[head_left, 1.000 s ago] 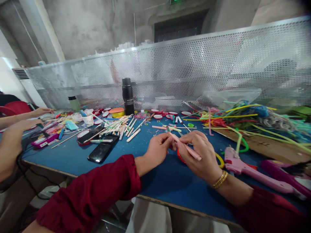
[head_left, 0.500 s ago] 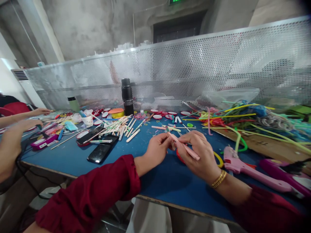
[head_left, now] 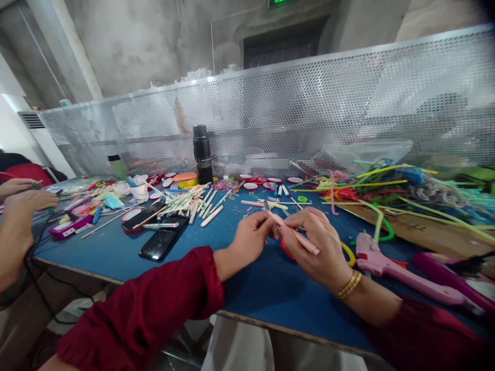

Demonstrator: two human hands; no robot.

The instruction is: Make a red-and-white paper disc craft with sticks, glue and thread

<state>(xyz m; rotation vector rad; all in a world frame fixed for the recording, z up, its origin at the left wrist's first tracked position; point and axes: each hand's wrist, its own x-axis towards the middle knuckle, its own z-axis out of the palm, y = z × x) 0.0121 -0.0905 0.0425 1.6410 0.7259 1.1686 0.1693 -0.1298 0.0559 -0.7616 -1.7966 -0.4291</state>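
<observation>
My right hand (head_left: 315,247) is closed around a pale pink stick (head_left: 307,243), which slants from upper left to lower right. My left hand (head_left: 253,237) pinches at the stick's upper end, where a small greenish tip (head_left: 266,205) sticks up. The fingertips of both hands nearly meet there, and they hide part of the stick. Below my right hand a red ring-shaped thing (head_left: 286,249) on the table is partly covered. To the right of that hand lies a pink glue gun (head_left: 410,275), close to a yellow loop (head_left: 350,254).
Two phones (head_left: 164,242) and a pile of wooden sticks (head_left: 195,200) lie left of my hands. A black bottle (head_left: 202,154) stands by the perforated metal screen (head_left: 270,118). Bundles of pipe cleaners (head_left: 402,190) fill the right. A co-worker's hands (head_left: 33,198) are at the far left.
My hands and the pink stick stay almost in place. At the far left, the co-worker's hands have moved closer together.
</observation>
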